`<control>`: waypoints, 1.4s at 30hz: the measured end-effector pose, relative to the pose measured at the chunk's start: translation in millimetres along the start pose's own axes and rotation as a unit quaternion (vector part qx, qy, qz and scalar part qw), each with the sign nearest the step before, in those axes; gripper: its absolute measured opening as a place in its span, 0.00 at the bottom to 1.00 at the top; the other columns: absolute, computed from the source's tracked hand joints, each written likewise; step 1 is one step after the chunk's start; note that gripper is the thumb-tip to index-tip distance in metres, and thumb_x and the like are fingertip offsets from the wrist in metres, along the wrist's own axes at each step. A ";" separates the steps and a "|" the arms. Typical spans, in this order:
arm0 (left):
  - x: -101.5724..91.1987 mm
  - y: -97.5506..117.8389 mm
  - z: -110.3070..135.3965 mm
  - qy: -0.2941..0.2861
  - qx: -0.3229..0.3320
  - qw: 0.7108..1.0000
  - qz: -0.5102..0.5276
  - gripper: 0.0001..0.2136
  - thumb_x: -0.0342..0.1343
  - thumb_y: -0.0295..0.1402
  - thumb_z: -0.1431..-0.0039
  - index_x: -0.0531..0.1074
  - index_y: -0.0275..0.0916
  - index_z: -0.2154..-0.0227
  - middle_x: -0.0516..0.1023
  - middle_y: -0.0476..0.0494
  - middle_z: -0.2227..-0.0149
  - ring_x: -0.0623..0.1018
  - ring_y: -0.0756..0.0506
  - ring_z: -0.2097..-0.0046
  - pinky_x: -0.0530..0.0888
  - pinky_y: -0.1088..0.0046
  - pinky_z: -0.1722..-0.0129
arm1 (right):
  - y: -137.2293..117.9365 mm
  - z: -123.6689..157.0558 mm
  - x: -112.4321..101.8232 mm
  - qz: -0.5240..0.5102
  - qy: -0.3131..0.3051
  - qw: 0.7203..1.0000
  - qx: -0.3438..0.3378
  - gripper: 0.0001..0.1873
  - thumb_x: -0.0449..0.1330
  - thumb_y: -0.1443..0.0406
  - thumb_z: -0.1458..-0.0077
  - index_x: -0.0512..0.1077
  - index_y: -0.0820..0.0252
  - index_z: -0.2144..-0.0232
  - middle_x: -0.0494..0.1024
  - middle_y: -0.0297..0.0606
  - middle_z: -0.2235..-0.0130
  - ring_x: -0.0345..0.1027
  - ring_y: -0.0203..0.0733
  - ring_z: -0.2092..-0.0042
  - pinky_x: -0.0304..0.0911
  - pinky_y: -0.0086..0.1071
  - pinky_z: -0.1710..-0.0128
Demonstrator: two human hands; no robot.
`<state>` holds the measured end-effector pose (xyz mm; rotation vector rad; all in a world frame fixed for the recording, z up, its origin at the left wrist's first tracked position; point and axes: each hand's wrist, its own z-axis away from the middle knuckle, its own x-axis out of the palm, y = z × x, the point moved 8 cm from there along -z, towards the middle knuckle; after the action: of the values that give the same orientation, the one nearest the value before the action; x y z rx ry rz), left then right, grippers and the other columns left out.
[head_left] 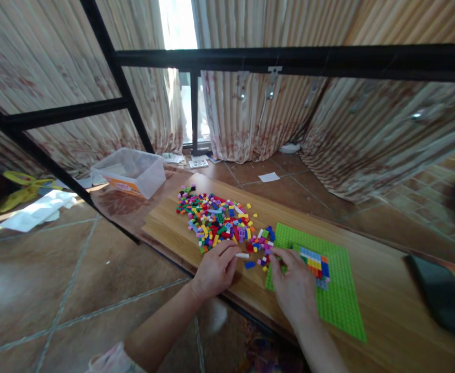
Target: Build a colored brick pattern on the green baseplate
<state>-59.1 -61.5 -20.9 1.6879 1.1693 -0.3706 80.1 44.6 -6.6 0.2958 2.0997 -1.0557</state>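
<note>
My left hand (216,268) is at the near edge of the wooden board, with its fingers curled together. A white toy brick (242,255) sticks out at its fingertips. My right hand (294,282) reaches over the left side of a green baseplate (340,305), thumb and forefinger close together beside a small cluster of bricks (265,239). What lies between those fingertips is too small to make out. Partly behind the right hand, a block of coloured bricks (314,261) sits on the baseplate. A blue brick (250,264) lies between the hands.
A large heap of mixed bricks (215,220) spreads over the wooden board (383,290). A clear plastic bin (145,176) stands at the far left. A dark phone (443,295) lies at the right. Black metal bars (289,62) cross in front of the curtains.
</note>
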 end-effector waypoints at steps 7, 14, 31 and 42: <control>-38.8 -29.0 24.6 0.174 -0.170 0.959 -0.148 0.20 0.50 0.33 0.37 0.62 0.38 0.43 0.63 0.32 0.41 0.64 0.37 0.39 0.67 0.54 0.41 | 23.2 -56.4 29.8 0.133 -0.071 0.988 -0.022 0.15 0.53 0.67 0.43 0.76 0.62 0.57 0.75 0.43 0.62 0.69 0.45 0.61 0.62 0.37 0.57; -17.2 -33.0 7.5 0.084 -0.194 0.950 -0.230 0.27 0.52 0.40 0.38 0.56 0.34 0.39 0.54 0.24 0.36 0.57 0.29 0.35 0.62 0.46 0.41 | 23.5 -66.6 45.5 0.139 -0.133 0.981 -0.009 0.10 0.57 0.67 0.44 0.77 0.57 0.62 0.72 0.38 0.65 0.68 0.41 0.64 0.61 0.33 0.61; -12.0 -19.4 -10.2 0.145 -0.161 0.955 -0.200 0.25 0.49 0.40 0.37 0.58 0.35 0.40 0.52 0.26 0.36 0.56 0.30 0.35 0.58 0.46 0.39 | -5.7 10.1 -7.3 -0.067 0.025 0.995 0.071 0.12 0.54 0.61 0.40 0.71 0.58 0.55 0.76 0.40 0.61 0.70 0.41 0.64 0.66 0.34 0.62; 34.5 58.4 -4.2 0.064 0.008 0.994 -0.088 0.22 0.50 0.32 0.38 0.60 0.41 0.41 0.58 0.33 0.37 0.60 0.37 0.36 0.64 0.54 0.39 | 102.7 84.1 -84.6 -0.015 0.157 0.934 0.319 0.27 0.60 0.44 0.50 0.75 0.60 0.62 0.80 0.41 0.67 0.71 0.43 0.70 0.63 0.34 0.69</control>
<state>5.1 -41.3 -10.8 1.6469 1.4191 -0.3853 233.9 55.4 -38.4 0.7934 1.9682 -1.7959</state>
